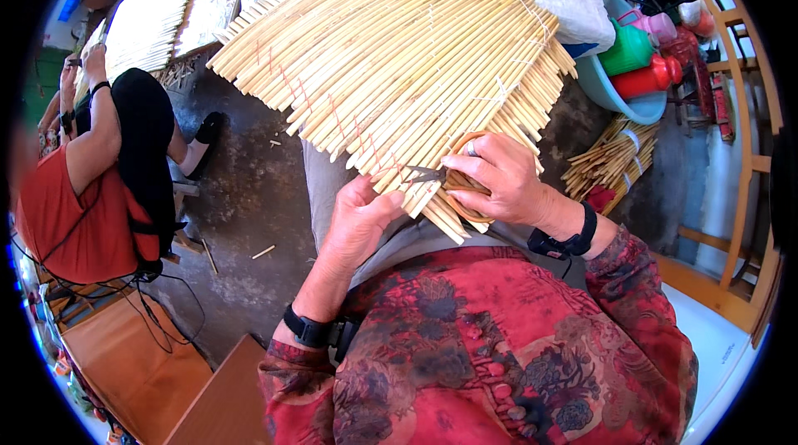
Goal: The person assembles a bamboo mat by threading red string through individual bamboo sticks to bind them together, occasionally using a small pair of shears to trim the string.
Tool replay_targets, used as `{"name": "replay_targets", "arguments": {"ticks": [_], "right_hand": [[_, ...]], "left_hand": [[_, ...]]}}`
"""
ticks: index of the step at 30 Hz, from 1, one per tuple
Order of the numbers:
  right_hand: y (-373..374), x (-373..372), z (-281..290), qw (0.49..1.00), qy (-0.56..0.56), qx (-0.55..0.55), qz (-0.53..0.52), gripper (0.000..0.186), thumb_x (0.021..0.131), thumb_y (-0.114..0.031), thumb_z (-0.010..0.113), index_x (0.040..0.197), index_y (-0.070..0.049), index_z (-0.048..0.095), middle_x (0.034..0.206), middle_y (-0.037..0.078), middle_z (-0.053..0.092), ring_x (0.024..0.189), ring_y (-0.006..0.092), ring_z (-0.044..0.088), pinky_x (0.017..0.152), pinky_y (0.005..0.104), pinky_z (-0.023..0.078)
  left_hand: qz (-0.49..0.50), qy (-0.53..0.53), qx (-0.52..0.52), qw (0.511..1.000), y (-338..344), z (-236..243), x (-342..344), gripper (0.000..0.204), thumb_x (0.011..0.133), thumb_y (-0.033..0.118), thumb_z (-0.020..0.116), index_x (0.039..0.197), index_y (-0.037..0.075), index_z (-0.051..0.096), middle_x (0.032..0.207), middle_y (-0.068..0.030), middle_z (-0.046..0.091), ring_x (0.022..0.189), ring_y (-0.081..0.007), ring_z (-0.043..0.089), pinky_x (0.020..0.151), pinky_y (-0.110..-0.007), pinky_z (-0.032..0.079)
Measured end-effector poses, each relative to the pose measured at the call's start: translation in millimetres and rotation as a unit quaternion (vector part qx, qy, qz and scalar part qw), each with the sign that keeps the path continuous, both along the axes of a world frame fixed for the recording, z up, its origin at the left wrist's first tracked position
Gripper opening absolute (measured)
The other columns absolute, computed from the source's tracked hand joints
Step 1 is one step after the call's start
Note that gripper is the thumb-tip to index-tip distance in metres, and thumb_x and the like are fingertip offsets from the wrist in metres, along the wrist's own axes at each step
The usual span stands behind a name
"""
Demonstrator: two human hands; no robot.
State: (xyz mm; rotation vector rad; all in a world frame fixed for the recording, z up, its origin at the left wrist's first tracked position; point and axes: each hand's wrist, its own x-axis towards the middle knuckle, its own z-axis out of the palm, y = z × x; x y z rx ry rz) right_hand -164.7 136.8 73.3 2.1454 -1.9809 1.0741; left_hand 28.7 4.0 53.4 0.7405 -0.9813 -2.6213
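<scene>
A large mat of pale reed stalks [399, 54], bound with rows of red and white thread, spreads in front of me and reaches to my lap. My right hand [503, 183] grips a pair of scissors [426, 174] with tan-wrapped handles; their dark blades point left over the near corner of the mat, close to the red thread. With thumb and fingers together, my left hand [357, 216] pinches the mat's near edge beside the blade tips. Whether a thread end is also between those fingers is too small to tell.
At left another person in a red top [79, 212] sits working beside a second mat [154, 13]. On the right are a light-blue basin [611, 79] with coloured containers, a bundle of stalks [619, 154] and a wooden frame [740, 154]. Stalk bits [263, 251] litter the floor.
</scene>
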Motion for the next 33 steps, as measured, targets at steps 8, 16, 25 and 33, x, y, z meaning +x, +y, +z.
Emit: {"name": "replay_targets", "arguments": {"ticks": [8,16,25,33], "right_hand": [[-1.6,-1.0,-5.0,0.999,0.018,-0.033,0.012,0.047,0.059,-0.018,0.078,0.104,-0.01,0.064,0.078,0.004,0.054,0.07,0.0221,0.058,0.058,0.0325,0.048],[1.1,0.8,2.3,0.997,0.059,-0.042,0.028,0.047,0.059,-0.019,0.078,0.103,-0.009,0.064,0.076,0.003,0.053,0.066,0.0201,0.057,0.057,0.0309,0.047],[11.8,8.1,7.7,0.997,0.067,0.033,-0.005,0.049,0.064,-0.018,0.077,0.109,-0.008,0.061,0.083,0.005,0.051,0.074,0.0222,0.056,0.064,0.0326,0.047],[26.0,5.1,17.5,0.995,0.048,0.068,-0.06,0.048,0.064,-0.017,0.078,0.108,-0.008,0.06,0.084,0.006,0.05,0.076,0.0232,0.055,0.066,0.0337,0.048]], "left_hand": [[0.009,0.001,0.016,1.0,0.2,-0.5,-1.6,0.043,0.086,-0.004,0.054,0.129,-0.005,0.048,0.123,-0.012,0.058,0.108,-0.0175,0.058,0.094,-0.032,0.048],[-0.004,0.001,0.018,1.0,-3.9,-1.9,0.6,0.043,0.086,-0.004,0.053,0.129,-0.003,0.049,0.123,-0.0116,0.057,0.109,-0.0177,0.058,0.094,-0.031,0.047],[0.012,-0.036,-0.041,0.998,-0.3,9.3,0.3,0.038,0.088,0.002,0.059,0.124,-0.005,0.051,0.116,-0.0101,0.06,0.104,-0.0153,0.059,0.09,-0.029,0.048],[-0.051,-0.32,-0.565,0.759,5.3,64.9,6.0,0.026,0.082,0.015,0.07,0.097,-0.002,0.058,0.073,-0.0075,0.057,0.066,-0.016,0.058,0.062,-0.029,0.047]]}}
